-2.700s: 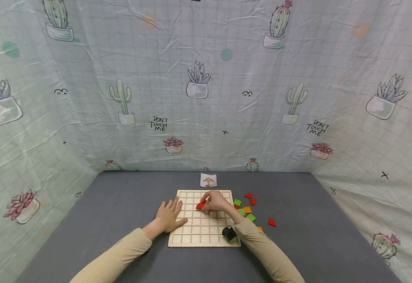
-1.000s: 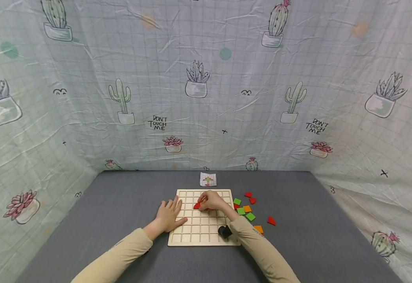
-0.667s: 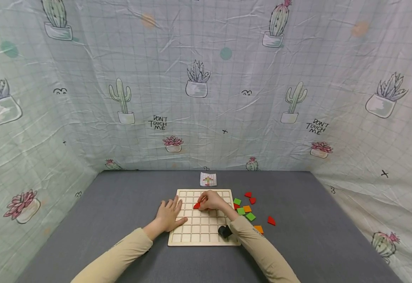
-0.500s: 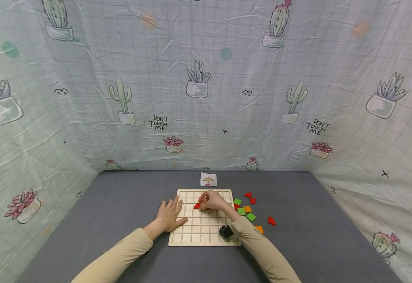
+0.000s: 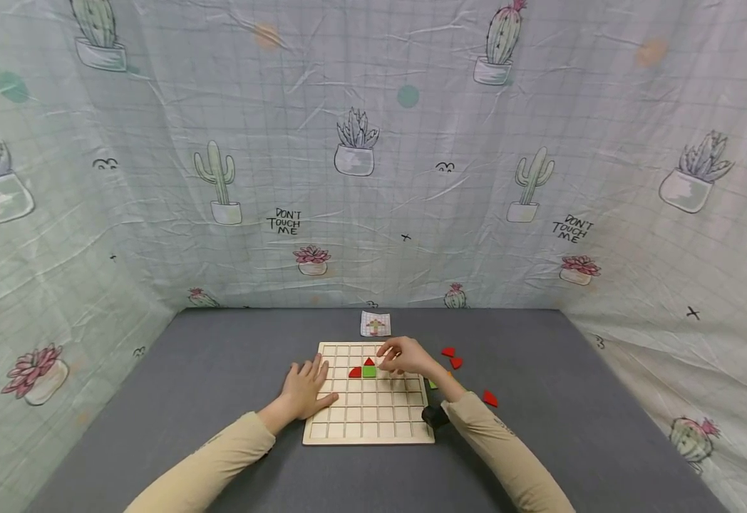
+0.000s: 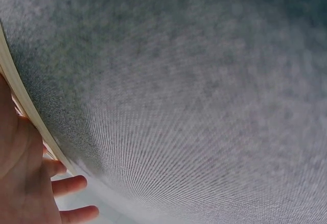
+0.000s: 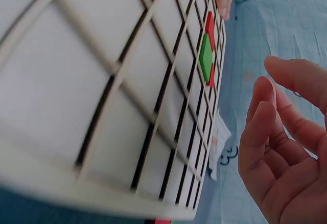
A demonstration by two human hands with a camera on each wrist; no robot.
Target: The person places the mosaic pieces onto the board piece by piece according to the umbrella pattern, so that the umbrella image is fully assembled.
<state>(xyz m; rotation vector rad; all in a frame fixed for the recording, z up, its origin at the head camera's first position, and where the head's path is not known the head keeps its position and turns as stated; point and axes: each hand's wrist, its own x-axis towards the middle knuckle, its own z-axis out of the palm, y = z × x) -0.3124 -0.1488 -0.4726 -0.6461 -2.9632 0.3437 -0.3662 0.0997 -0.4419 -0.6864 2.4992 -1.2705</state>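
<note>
My left hand lies with spread fingers on the left edge of a wooden grid board. The left wrist view shows the fingers by the board's rim. Over the right half of the board is my right hand, its fingers loosely bent with nothing between them. Just left of it, a green square tile sits in a cell. A red triangle tile touches its far side, and a red tile with a curved edge sits to its left.
Red tiles lie on the grey table right of the board, one red tile farther off. A green tile is partly hidden by my right forearm. A card with a coloured pattern lies behind the board.
My right hand has let go of the red curved-edge tile and moved right. The green square and red triangle beneath it now show. My left hand has stayed put.
</note>
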